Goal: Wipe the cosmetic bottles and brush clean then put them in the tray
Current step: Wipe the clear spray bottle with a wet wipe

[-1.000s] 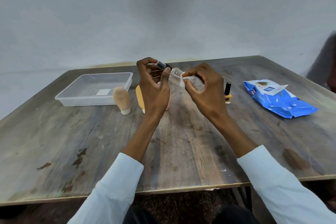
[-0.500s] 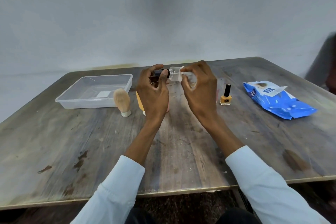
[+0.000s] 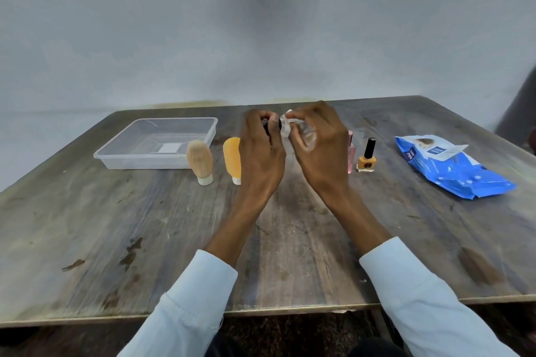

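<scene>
from my feed, the clear plastic tray sits far left on the worn wooden table, with only a pale label patch showing through its floor. just right of its near corner i see a tan, rounded bottle standing on its white cap, and beside that an orange bottle standing the same way, its right edge hidden behind the wrist.

the left hand is raised above the table with fingers curled around a small dark-capped item; i can only make out the black end between the fingers, so i cannot tell what kind of bottle it is. touching it from the right is a crumpled white wipe, pinched between the thumb and fingers of the right hand, which is clenched around the wipe's bulk. both hands meet over the table's middle, apart from the tray.

behind the right hand a pink bottle peeks out, partly hidden. just beside it stands an orange nail polish bottle with a black cap, upright. far right lies a blue wipes packet, its flap lifted open.
</scene>
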